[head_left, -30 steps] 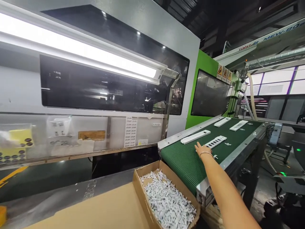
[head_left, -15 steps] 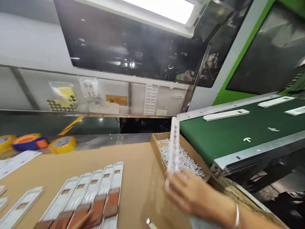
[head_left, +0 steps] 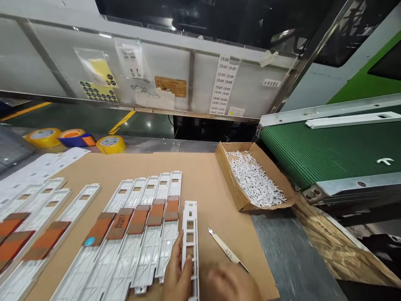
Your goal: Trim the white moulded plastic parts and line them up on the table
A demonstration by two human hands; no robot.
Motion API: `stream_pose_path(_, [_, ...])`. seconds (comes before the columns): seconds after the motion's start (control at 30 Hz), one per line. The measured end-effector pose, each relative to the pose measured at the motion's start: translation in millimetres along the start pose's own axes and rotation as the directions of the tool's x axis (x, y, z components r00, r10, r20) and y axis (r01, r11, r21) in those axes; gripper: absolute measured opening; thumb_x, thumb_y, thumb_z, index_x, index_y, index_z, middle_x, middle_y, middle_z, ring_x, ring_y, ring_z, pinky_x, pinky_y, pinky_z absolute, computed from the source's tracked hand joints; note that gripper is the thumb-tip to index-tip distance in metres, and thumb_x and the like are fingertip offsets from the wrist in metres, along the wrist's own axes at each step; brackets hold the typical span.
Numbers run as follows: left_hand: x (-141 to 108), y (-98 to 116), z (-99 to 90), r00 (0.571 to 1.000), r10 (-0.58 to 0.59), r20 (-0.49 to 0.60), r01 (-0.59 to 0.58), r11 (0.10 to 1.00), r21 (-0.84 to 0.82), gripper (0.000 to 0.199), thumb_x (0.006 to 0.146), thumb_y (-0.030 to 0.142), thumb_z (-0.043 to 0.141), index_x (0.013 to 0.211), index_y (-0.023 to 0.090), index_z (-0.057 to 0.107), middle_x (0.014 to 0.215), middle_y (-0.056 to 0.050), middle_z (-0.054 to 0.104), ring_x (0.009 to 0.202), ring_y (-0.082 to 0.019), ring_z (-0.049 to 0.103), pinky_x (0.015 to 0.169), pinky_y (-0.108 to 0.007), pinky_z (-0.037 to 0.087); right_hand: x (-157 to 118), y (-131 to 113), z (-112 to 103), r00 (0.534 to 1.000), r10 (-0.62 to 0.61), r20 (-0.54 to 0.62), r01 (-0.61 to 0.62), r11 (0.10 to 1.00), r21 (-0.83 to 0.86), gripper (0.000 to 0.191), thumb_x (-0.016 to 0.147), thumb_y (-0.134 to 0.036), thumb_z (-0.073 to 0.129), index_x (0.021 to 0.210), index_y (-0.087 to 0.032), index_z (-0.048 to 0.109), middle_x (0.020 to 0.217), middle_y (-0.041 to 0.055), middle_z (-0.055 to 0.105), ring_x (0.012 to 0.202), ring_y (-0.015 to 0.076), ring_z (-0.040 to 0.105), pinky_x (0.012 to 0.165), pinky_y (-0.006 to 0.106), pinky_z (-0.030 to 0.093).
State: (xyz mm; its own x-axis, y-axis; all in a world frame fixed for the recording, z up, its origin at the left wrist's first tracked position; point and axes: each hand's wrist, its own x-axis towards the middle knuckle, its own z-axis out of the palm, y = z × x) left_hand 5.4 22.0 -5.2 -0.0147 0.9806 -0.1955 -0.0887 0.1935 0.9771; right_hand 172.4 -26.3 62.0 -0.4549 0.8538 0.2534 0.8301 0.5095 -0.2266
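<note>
Head feed, read left to right. Along the far edge sit yellow tape rolls [head_left: 44,137] and a blue-and-orange tape roll [head_left: 75,139]. On the cardboard sheet [head_left: 200,175], a group of moulded white frames [head_left: 81,205] lies at the left, most crossed by a brown band. Next comes a tight row of banded frames [head_left: 150,251], side by side. Notable item: one white plastic frame [head_left: 190,234], no band showing, sits just beside the row's right end, apart from the set and lying in the same direction. My left hand [head_left: 177,271] is clenched around its lower part, fingers on the near edge, so the piece is held, not released. My right hand [head_left: 228,284] is blurred just right of the frame; I cannot tell whether its fingers are open or closed. A craft knife [head_left: 224,249], marked A26, lies near it on the sheet. Container: a cardboard box [head_left: 225,175] at the sheet's far right, filled with small white plastic offcuts [head_left: 253,179]. Beyond it, a green conveyor belt [head_left: 313,154] carries a white strip [head_left: 351,120].
</note>
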Motion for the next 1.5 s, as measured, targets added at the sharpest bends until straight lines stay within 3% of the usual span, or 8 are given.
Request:
stream_pose_path(0.13, [-16.1, -15.5, 2.6, 0.994, 0.106, -0.004, -0.103, 0.975, 0.197, 0.045, 0.09, 0.034, 0.037, 0.132, 0.018, 0.038, 0.137, -0.01, 0.044, 0.131, -0.021, 0.034, 0.109, -0.039, 0.024, 5.8, 35.2, 34.4, 0.922, 0.373, -0.101, -0.384, 0.914, -0.134, 0.033, 0.096, -0.031, 0.028, 0.106, -0.013, 0.054, 0.085, 0.0114, 0.059, 0.075, 0.0224, 0.057, 0.062, 0.036, 0.05])
stream_pose_path(0.37, [-28.2, -21.9, 6.4, 0.95, 0.277, 0.144, -0.31, 0.78, 0.543, 0.05, 0.091, 0.015, 0.028, 0.141, 0.02, 0.024, 0.132, -0.013, 0.04, 0.124, -0.019, 0.042, 0.1, -0.036, 0.039, 6.5, 43.8, 46.7, 0.849, 0.521, -0.086, -0.527, 0.846, -0.08, 0.026, 0.095, -0.022, 0.029, 0.091, -0.017, 0.054, 0.078, 0.0069, 0.052, 0.069, 0.0213, 0.054, 0.057, 0.033, 0.048])
stream_pose_path(0.57, [-33.9, -25.5, 11.3, 0.874, 0.442, 0.204, -0.406, 0.43, 0.806, 0.067, 0.083, 0.004, 0.035, 0.144, 0.016, 0.012, 0.137, -0.018, 0.037, 0.124, -0.029, 0.037, 0.094, -0.044, 0.038, 7.9, 42.4, 38.4, 0.854, 0.519, -0.031, -0.516, 0.853, 0.076, 0.024, 0.096, -0.02, 0.027, 0.104, -0.018, 0.049, 0.086, 0.0059, 0.054, 0.075, 0.0161, 0.057, 0.064, 0.026, 0.049])
stream_pose_path(0.7, [-33.6, -23.1, 10.3, 0.85, 0.459, 0.258, -0.405, 0.257, 0.877, 0.069, 0.08, 0.005, 0.039, 0.144, 0.015, 0.015, 0.138, -0.015, 0.042, 0.124, -0.027, 0.036, 0.094, -0.042, 0.033, 15.3, 39.6, 37.2, 0.872, 0.488, 0.035, -0.487, 0.86, 0.156, 0.03, 0.096, -0.02, 0.027, 0.122, -0.021, 0.043, 0.093, 0.0056, 0.057, 0.087, 0.0152, 0.057, 0.073, 0.025, 0.049])
stream_pose_path(0.83, [-19.3, -6.8, 4.6, 0.794, 0.399, 0.458, -0.554, 0.167, 0.816, 0.064, 0.08, 0.023, 0.046, 0.14, 0.012, 0.028, 0.139, -0.01, 0.043, 0.131, -0.023, 0.028, 0.099, -0.038, 0.025, 27.8, 40.3, 29.8, 0.853, 0.509, 0.111, -0.521, 0.838, 0.164, 0.03, 0.096, -0.025, 0.032, 0.123, -0.023, 0.044, 0.094, 0.0048, 0.058, 0.084, 0.016, 0.059, 0.069, 0.026, 0.049])
stream_pose_path(0.97, [-2.5, 3.1, 2.0, 0.704, 0.345, 0.621, -0.665, 0.013, 0.747, 0.057, 0.08, 0.031, 0.046, 0.132, 0.009, 0.043, 0.139, -0.009, 0.043, 0.131, -0.022, 0.029, 0.098, -0.036, 0.024, 41.5, 44.3, 24.1, 0.893, 0.432, 0.128, -0.445, 0.891, 0.094, 0.024, 0.097, -0.025, 0.03, 0.105, -0.021, 0.053, 0.084, 0.004, 0.059, 0.075, 0.0161, 0.059, 0.063, 0.025, 0.047])
stream_pose_path(1.2, [-11.5, -17.1, 9.7, 0.779, 0.394, 0.487, -0.583, 0.171, 0.794, 0.047, 0.08, 0.03, 0.044, 0.122, 0.011, 0.053, 0.131, -0.008, 0.052, 0.13, -0.019, 0.03, 0.094, -0.036, 0.027, 52.4, 45.4, 21.4, 0.93, 0.343, 0.133, -0.327, 0.936, -0.13, 0.03, 0.098, -0.03, 0.028, 0.101, -0.02, 0.056, 0.079, 0.003, 0.06, 0.067, 0.0141, 0.06, 0.059, 0.024, 0.041])
stream_pose_path(1.5, [-12.8, -29.0, 11.9, 0.753, 0.471, 0.459, -0.584, 0.158, 0.796, 0.043, 0.083, 0.028, 0.038, 0.119, 0.013, 0.057, 0.126, -0.008, 0.056, 0.134, -0.018, 0.026, 0.107, -0.035, 0.015, 65.4, 46.2, 26.8, 0.944, 0.299, 0.138, -0.269, 0.942, -0.199, 0.041, 0.099, -0.034, 0.023, 0.079, -0.022, 0.057, 0.063, -0.0001, 0.056, 0.054, 0.0126, 0.054, 0.053, 0.025, 0.032])
